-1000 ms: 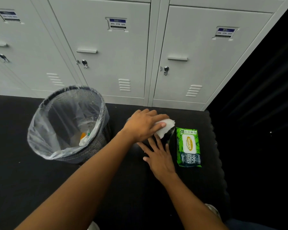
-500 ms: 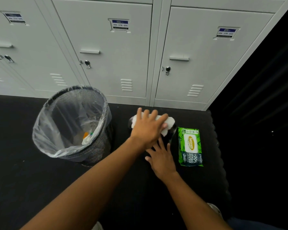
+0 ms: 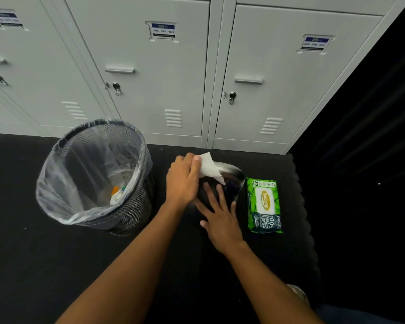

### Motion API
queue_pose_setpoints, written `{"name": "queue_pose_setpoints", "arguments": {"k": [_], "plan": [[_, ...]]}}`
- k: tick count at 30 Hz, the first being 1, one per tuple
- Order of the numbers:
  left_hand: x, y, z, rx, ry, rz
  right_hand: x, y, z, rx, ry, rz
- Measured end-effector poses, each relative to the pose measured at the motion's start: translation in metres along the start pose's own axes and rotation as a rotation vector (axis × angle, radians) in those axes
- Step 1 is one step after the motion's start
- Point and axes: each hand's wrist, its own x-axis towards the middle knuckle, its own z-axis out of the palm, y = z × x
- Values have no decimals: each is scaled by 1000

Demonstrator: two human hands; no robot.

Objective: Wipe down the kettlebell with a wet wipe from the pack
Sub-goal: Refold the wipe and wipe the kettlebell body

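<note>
A dark, shiny kettlebell (image 3: pixel 232 177) stands on the black floor mat, mostly hidden under my hands. My left hand (image 3: pixel 182 181) pinches a white wet wipe (image 3: pixel 209 168) and presses it on the kettlebell's top left. My right hand (image 3: pixel 220 218) lies flat with spread fingers against the kettlebell's near side, steadying it. The green wet wipe pack (image 3: pixel 264 204) lies flat on the mat just right of the kettlebell, its lid shut.
A black mesh waste bin (image 3: pixel 117 213) with a clear liner and some rubbish inside stands left of the kettlebell. Grey lockers (image 3: pixel 154 90) line the far wall. The mat's edge (image 3: pixel 302 206) runs to the right of the pack.
My left hand has slid the wipe from the kettlebell's right side across its top to the left. My right hand has stayed on the near side.
</note>
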Motion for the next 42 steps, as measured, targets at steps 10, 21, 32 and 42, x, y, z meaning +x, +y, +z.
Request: {"name": "queue_pose_setpoints", "arguments": {"k": [10,21,32,42], "plan": [[11,75,43,753,-288,525,5,2,2,57,-100,52],[2,-15,3,19,-4,217,0,3,-7,34,-79,-10],[7,-49,21,-817,-105,-788,1,-1,-12,30,-149,25],[-48,-20,30,-387,-4,-72,1,0,-10,9,-177,28]]}}
